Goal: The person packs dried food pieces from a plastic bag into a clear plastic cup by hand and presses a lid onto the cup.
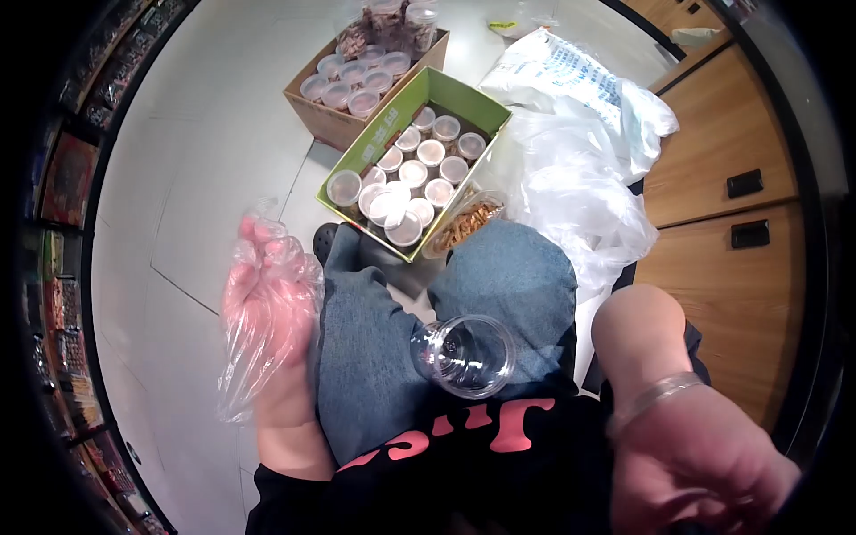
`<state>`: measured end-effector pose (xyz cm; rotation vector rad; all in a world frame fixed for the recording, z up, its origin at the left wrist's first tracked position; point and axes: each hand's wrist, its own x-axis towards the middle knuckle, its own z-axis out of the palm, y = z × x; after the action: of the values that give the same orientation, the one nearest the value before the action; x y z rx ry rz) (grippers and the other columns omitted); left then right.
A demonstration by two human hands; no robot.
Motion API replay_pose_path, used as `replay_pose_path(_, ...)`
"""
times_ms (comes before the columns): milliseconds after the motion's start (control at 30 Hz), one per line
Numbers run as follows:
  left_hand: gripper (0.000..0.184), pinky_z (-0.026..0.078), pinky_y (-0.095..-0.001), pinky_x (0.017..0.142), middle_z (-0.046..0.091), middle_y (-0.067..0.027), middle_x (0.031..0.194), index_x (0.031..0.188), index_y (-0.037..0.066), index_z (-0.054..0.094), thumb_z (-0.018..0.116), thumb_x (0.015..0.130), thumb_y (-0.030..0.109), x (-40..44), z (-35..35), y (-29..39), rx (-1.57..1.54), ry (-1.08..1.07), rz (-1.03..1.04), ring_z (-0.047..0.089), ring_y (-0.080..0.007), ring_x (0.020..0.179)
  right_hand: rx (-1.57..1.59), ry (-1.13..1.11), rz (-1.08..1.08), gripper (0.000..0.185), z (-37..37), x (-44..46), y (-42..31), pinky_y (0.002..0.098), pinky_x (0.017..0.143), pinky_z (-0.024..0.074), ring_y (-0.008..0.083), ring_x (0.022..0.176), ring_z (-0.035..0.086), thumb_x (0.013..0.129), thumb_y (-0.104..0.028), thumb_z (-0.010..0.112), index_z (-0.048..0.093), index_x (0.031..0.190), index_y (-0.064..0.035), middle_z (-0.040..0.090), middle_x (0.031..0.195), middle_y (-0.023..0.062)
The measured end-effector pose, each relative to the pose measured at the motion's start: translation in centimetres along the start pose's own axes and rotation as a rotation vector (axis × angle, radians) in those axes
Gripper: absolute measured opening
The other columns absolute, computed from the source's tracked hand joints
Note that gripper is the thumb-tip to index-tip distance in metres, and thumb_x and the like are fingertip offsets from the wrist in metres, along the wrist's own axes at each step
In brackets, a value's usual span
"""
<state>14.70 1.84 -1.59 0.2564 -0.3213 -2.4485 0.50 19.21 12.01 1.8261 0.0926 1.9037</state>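
Note:
My left hand (272, 294) wears a loose, clear disposable plastic glove. It is held palm up at the left of my leg, fingers slightly bent and apart, with nothing seen in it. A clear, round plastic jar (481, 361) without a lid rests on my lap, its mouth toward me, between my jeans and my dark shirt. Bare but for a silvery bracelet (662, 392) at the wrist, my right hand (700, 455) is bent back toward me at the lower right. Its fingers are mostly hidden at the dark edge of view.
Before my knees stands a green box (446, 89) of lidded tubs (413, 172). Behind it is a brown carton (321, 125) with more filled tubs. A bag of brown strips (473, 223) lies by my knee. White plastic bags (571, 169) sit beside wooden cabinets (722, 134); stocked shelves (67, 312) line the left.

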Motion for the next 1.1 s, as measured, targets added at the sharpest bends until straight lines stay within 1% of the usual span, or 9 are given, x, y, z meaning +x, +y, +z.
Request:
replay_pose_path(167,0.035,0.039,-0.0359,0.085,0.054,-0.0091,0.105,0.112,0.003,0.052,0.049,0.077,0.006,0.5,-0.3,-0.6,-0.037,-0.034,-0.03,0.05,-0.0207,0.094,0.089,-0.127,-0.005,0.035,-1.6,1.6,-2.5,0.0303,0.083,0.0419,0.0225,0.098,0.047,0.059,0.006,0.047,0.052,0.093,0.0037,0.05,0.101,0.0128)
replay_pose_path(200,0.035,0.039,-0.0359,0.085,0.054,-0.0091,0.105,0.112,0.003,0.052,0.049,0.077,0.006,0.6,-0.5,-0.7,-0.039,-0.03,-0.04,0.05,-0.0207,0.094,-0.331,-0.165,-0.277,0.036,-2.0,2.6,-2.7,0.031,0.085,0.0408,0.0216,0.098,0.048,0.06,0.006,0.047,0.052,0.095,0.0029,0.049,0.104,0.0114)
replay_pose_path(300,0.034,0.039,-0.0359,0.085,0.056,-0.0098,0.104,0.111,0.003,0.053,0.05,0.077,0.006,1.3,-1.0,-0.9,-0.008,-0.12,-0.09,0.05,-0.0213,0.096,-0.373,-0.138,0.042,0.036,-1.9,4.5,-7.1,0.0295,0.083,0.0415,0.0193,0.098,0.048,0.06,0.007,0.048,0.052,0.095,0.001,0.049,0.104,0.0088)
replay_pose_path(367,0.034,0.039,-0.0362,0.086,0.056,-0.01,0.104,0.111,0.003,0.053,0.05,0.077,0.006,1.4,-1.1,-1.2,-0.007,-0.106,-0.097,0.051,-0.0218,0.096,-0.772,-0.049,-0.429,0.006,-2.2,3.9,-4.8,0.0224,0.07,0.0435,0.0105,0.074,0.052,0.071,-0.007,0.058,0.055,0.077,-0.0087,0.053,0.083,-0.0018)
replay_pose_path(467,0.033,0.039,-0.037,0.086,0.057,-0.0102,0.105,0.11,0.003,0.053,0.05,0.077,0.006,1.7,-1.1,-1.2,-0.001,-0.094,-0.094,0.052,-0.0227,0.096,-0.574,-0.25,-0.339,0.032,-2.9,2.2,-5.4,0.0285,0.079,0.0436,0.0182,0.094,0.051,0.065,0.007,0.05,0.053,0.095,-0.002,0.051,0.103,0.0076)
replay_pose_path(533,0.033,0.039,-0.0374,0.087,0.057,-0.0103,0.105,0.11,0.003,0.053,0.049,0.078,0.006,1.7,-1.1,-1.4,-0.008,-0.078,-0.092,0.052,-0.023,0.096,-0.257,-0.451,0.3,0.035,-3.1,0.8,-7.6,0.029,0.07,0.0462,0.0235,0.079,0.057,0.07,-0.002,0.059,0.053,0.105,-0.004,0.056,0.092,0.013)
replay_pose_path(667,0.031,0.039,-0.0372,0.086,0.057,-0.01,0.105,0.108,0.003,0.054,0.048,0.078,0.007,1.6,-0.9,-1.5,-0.028,-0.073,-0.088,0.053,-0.0225,0.095,-0.347,-0.686,0.82,0.037,-6.3,-2.8,-7.9,0.0357,0.071,0.0453,0.0273,0.086,0.054,0.062,-0.012,0.067,0.054,0.095,-0.0025,0.054,0.095,0.0126)
replay_pose_path(800,0.031,0.04,-0.0371,0.086,0.057,-0.0102,0.104,0.108,0.003,0.054,0.049,0.077,0.006,1.4,-1.0,-1.2,-0.043,-0.038,-0.07,0.053,-0.022,0.095,-0.294,-0.555,1.584,0.081,-5.4,-7.0,-8.3,0.0365,0.088,0.0387,0.0364,0.102,0.046,0.053,-0.023,0.077,0.037,0.118,0.0025,0.046,0.11,0.0172)
replay_pose_path(1100,0.03,0.043,-0.0351,0.083,0.057,-0.0115,0.102,0.106,0.001,0.053,0.049,0.077,0.004,1.6,-0.2,-2.5,-0.055,-0.018,-0.041,0.054,-0.0224,0.092,-0.096,-0.749,1.726,0.067,-3.1,-9.3,-7.6,0.034,0.078,0.0444,0.0275,0.091,0.053,0.053,-0.025,0.075,0.045,0.108,-0.0041,0.051,0.098,0.0116)
